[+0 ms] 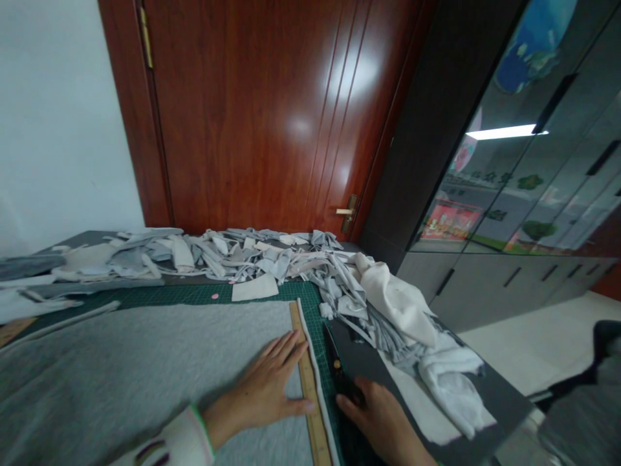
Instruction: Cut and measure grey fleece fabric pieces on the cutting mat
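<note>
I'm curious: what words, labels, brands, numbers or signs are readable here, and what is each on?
No text reads clearly.
Characters showing in the glass cabinet doors: too blurred to read.
Wooden ruler under the left hand: any markings are too small to read.
Green cutting mat: grid lines, but no legible numbers.
Dark scissors: no legible brand.

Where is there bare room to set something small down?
The table shows bare at its right corner, beside the white cloth. A narrow strip of green mat lies between the ruler and the scissors in the right hand. Scraps crowd the door side.
</note>
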`<state>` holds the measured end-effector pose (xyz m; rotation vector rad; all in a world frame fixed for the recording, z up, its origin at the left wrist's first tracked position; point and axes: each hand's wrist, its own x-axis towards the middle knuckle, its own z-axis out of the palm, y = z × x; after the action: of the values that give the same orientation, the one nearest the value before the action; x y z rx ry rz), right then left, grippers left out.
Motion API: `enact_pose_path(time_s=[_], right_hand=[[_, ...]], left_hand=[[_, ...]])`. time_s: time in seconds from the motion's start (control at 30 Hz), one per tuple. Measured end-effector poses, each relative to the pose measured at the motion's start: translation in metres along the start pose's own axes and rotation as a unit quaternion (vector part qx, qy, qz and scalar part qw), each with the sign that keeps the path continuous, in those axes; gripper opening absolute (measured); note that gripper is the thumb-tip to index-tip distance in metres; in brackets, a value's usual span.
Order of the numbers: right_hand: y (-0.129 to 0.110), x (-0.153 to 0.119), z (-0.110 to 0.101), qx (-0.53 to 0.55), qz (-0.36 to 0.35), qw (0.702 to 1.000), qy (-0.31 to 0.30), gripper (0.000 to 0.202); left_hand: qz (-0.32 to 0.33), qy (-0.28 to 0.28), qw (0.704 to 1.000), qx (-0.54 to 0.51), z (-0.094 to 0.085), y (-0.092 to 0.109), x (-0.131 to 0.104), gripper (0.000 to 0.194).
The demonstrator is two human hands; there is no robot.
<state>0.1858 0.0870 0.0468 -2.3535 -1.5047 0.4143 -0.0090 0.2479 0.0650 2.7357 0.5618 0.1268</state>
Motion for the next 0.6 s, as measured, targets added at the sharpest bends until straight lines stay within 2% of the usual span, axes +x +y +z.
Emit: enact_pose_path(time_s=[0.13,0.2,0.27,0.37,0.43,0.5,0.6], right_hand=[[0.008,-0.001,-0.015,0.093,-0.01,0.996,0.005,0.043],[0.013,0.004,-0.029,0.142,-0.018,0.989,0.033,0.046],[0.022,0.015,-0.047,0.139,-0.029,0.987,0.071,0.049],[0.04,0.045,-0.071,0.071,-0.03,0.988,0.131,0.051],[0.054,0.07,-0.082,0.025,-0.007,0.986,0.166,0.049],[0.068,0.095,-0.086,-0.001,0.013,0.982,0.188,0.047],[0.088,0.126,-0.08,-0.017,0.021,0.986,0.167,0.046]], left_hand=[[0.01,0.012,1.0,-0.004,0.003,-0.003,0.0,0.101],[0.008,0.007,1.0,-0.006,0.002,-0.002,-0.001,0.102],[0.003,-0.002,1.0,-0.013,0.0,0.0,-0.003,0.106],[-0.001,-0.008,1.0,-0.03,-0.003,0.004,-0.007,0.11],[0.003,-0.002,0.999,-0.047,-0.001,0.003,-0.009,0.11],[0.011,0.016,0.997,-0.068,0.005,0.0,-0.011,0.107],[0.027,0.054,0.993,-0.097,0.018,-0.008,-0.012,0.096]])
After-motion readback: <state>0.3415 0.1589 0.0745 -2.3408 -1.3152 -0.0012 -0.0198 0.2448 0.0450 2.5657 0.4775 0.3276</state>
